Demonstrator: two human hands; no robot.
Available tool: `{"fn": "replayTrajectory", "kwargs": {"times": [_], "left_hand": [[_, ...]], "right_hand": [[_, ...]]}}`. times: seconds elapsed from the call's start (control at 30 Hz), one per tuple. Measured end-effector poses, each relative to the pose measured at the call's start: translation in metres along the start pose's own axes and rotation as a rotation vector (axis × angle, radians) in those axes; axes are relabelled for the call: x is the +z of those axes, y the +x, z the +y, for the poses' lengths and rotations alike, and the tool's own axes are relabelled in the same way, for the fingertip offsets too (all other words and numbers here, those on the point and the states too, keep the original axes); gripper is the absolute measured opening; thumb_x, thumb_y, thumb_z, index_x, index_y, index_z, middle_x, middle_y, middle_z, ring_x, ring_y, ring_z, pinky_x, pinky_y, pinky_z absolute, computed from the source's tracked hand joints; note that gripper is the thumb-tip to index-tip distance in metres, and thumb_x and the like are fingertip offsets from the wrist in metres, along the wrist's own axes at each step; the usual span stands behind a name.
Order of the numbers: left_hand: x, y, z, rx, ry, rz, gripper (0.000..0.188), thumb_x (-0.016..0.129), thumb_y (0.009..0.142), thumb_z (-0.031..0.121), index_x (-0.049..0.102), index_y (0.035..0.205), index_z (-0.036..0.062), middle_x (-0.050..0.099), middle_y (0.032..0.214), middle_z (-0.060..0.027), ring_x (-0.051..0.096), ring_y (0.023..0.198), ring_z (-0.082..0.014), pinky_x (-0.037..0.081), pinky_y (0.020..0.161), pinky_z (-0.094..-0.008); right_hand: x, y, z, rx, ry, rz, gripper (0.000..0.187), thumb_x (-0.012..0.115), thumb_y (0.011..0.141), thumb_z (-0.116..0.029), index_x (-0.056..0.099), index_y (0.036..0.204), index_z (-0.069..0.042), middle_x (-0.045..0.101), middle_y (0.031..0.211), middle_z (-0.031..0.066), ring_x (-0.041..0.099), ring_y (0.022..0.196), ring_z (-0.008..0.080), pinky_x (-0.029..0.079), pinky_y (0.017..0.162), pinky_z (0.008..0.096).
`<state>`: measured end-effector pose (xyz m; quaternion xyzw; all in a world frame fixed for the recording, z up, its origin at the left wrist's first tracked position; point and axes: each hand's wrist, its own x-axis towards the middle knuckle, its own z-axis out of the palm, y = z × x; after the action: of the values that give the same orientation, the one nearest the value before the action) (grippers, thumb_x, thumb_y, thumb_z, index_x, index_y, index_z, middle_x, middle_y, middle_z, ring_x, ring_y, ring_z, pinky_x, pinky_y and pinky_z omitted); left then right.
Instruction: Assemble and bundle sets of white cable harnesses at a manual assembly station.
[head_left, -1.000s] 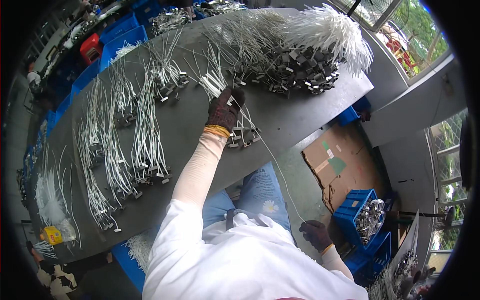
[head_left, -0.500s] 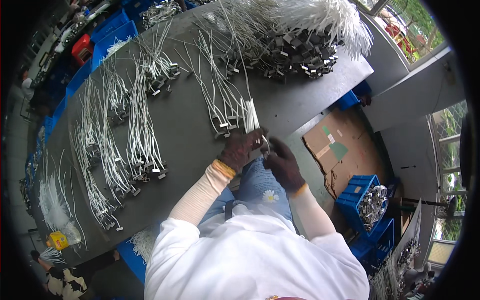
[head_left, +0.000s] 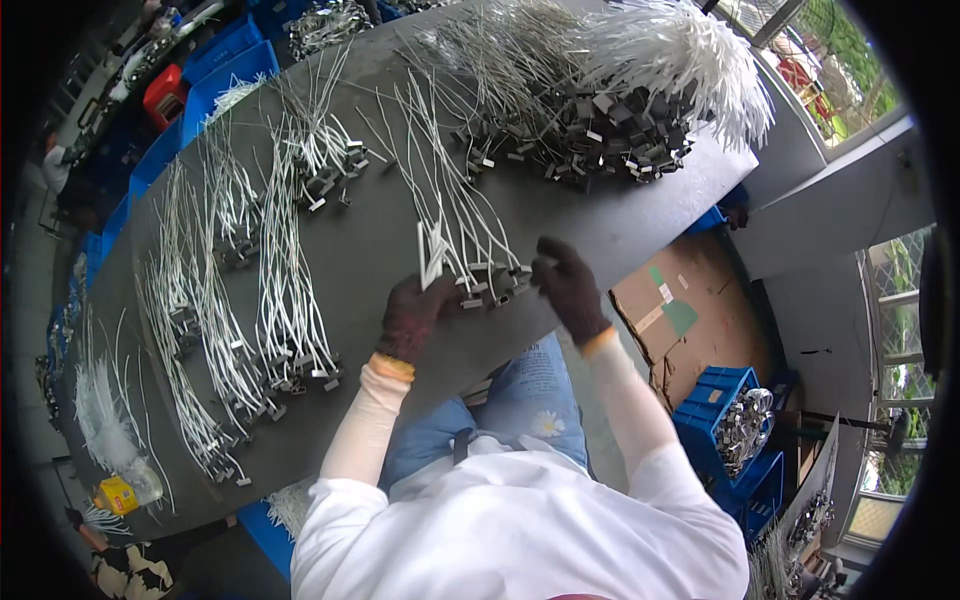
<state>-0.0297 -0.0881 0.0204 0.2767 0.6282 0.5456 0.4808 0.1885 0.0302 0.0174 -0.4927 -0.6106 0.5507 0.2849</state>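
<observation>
Both hands now up on table edge; left hand (head_left: 412, 315) fingers clamped on white strip (head_left: 431, 255), right hand (head_left: 567, 287) fingers apart beside wire bundle (head_left: 470, 235).

Grey table (head_left: 390, 245) carrying rows of white wire bundles (head_left: 285, 290); big heap of wires with metal clips (head_left: 600, 120) lying at far end.

Dark knitted cloth glove, matt and coarse, on the left hand (head_left: 413, 318); same on the right hand (head_left: 567, 287). Thin white plastic-sheathed wires with small grey metal end clips (head_left: 455, 225), smooth, faintly glossy, at the left fingertips and just beside the right ones. Flat grey worktable (head_left: 370, 250), matt and smooth, beneath the fingers. Brown cardboard sheet (head_left: 680, 310), dull, right of the right fingers.
</observation>
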Motion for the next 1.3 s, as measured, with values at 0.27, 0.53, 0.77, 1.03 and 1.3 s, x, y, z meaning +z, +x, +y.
{"fn": "replayTrajectory", "kwargs": {"times": [0.27, 0.53, 0.77, 1.03, 1.3], "left_hand": [[-0.005, -0.006, 0.017, -0.204, -0.174, -0.015, 0.026, 0.068, 0.092, 0.023, 0.066, 0.102, -0.0012, 0.070, 0.087, -0.0094, 0.068, 0.072, -0.0160, 0.054, 0.061, -0.0262], [0.011, 0.002, 0.028, -0.195, -0.256, -0.106, 0.023, 0.069, 0.085, 0.023, 0.064, 0.099, 0.0049, 0.068, 0.083, -0.0100, 0.066, 0.073, -0.0185, 0.054, 0.069, -0.0305], [0.031, -0.024, 0.030, -0.159, -0.354, -0.190, 0.031, 0.063, 0.094, 0.027, 0.066, 0.106, -0.0013, 0.070, 0.096, -0.0090, 0.068, 0.084, -0.0158, 0.057, 0.076, -0.0292], [0.006, -0.034, -0.002, 0.026, -0.221, -0.309, 0.031, 0.064, 0.093, 0.030, 0.068, 0.106, 0.0021, 0.069, 0.093, -0.0084, 0.067, 0.080, -0.0163, 0.056, 0.074, -0.0287], [0.115, -0.018, -0.034, -0.348, -0.413, -0.247, 0.030, 0.066, 0.089, 0.024, 0.063, 0.107, 0.0005, 0.068, 0.095, -0.0137, 0.069, 0.081, -0.0213, 0.058, 0.071, -0.0311]], "right_hand": [[0.054, 0.187, -0.034, -0.481, -0.714, 0.002, 0.036, 0.061, 0.087, -0.018, 0.061, 0.123, -0.013, 0.066, 0.110, 0.0182, 0.062, 0.103, 0.0398, 0.049, 0.090, 0.0459], [0.011, 0.177, -0.006, -0.628, -0.578, 0.003, 0.028, 0.051, 0.090, -0.009, 0.062, 0.116, -0.005, 0.065, 0.106, 0.0208, 0.060, 0.102, 0.0396, 0.048, 0.088, 0.0437], [0.011, 0.131, -0.026, -0.624, -1.040, -0.190, 0.028, 0.069, 0.080, -0.025, 0.067, 0.105, -0.012, 0.067, 0.100, 0.0195, 0.064, 0.095, 0.0353, 0.052, 0.082, 0.0465], [-0.011, 0.031, -0.021, -0.378, -0.642, 0.050, 0.034, 0.059, 0.088, -0.025, 0.058, 0.118, -0.010, 0.068, 0.096, 0.0216, 0.064, 0.090, 0.0426, 0.051, 0.077, 0.0498], [-0.069, -0.115, -0.028, 0.235, -0.061, -0.091, 0.039, 0.062, 0.090, -0.025, 0.060, 0.120, 0.001, 0.067, 0.090, 0.0061, 0.061, 0.073, 0.0115, 0.049, 0.063, 0.0247]]}}
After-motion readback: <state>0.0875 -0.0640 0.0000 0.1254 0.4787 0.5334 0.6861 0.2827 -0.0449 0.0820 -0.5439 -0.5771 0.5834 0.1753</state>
